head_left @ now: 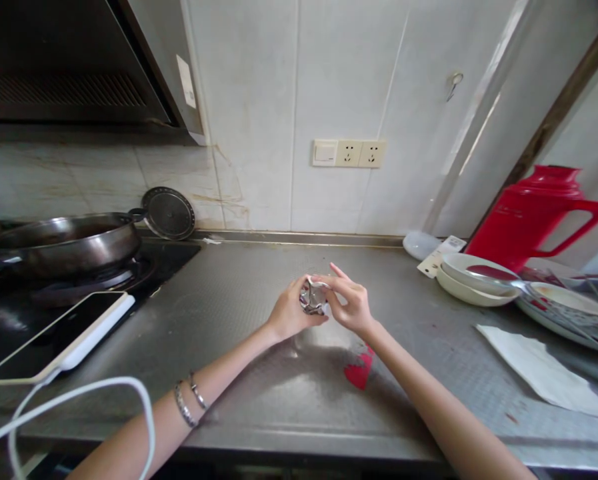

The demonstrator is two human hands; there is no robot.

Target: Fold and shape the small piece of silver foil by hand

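Observation:
Both my hands meet over the middle of a steel counter [259, 393]. Between them is a small crumpled silver foil packet [313, 297]. My left hand [289, 313] cups it from the left with curled fingers. On the packet's right side my right hand [349, 303] pinches its top edge, the index finger pointing up and away. A red scrap [359, 371] lies on the counter under my right forearm. Two bracelets circle my left wrist [191, 397].
A phone [59, 335] on a white power bank with a white cable [79, 400] lies at the left near a stove with a steel pan [63, 241]. Stacked white bowls [473, 277], plates, a red thermos jug [533, 213] and a paper napkin [543, 373] fill the right.

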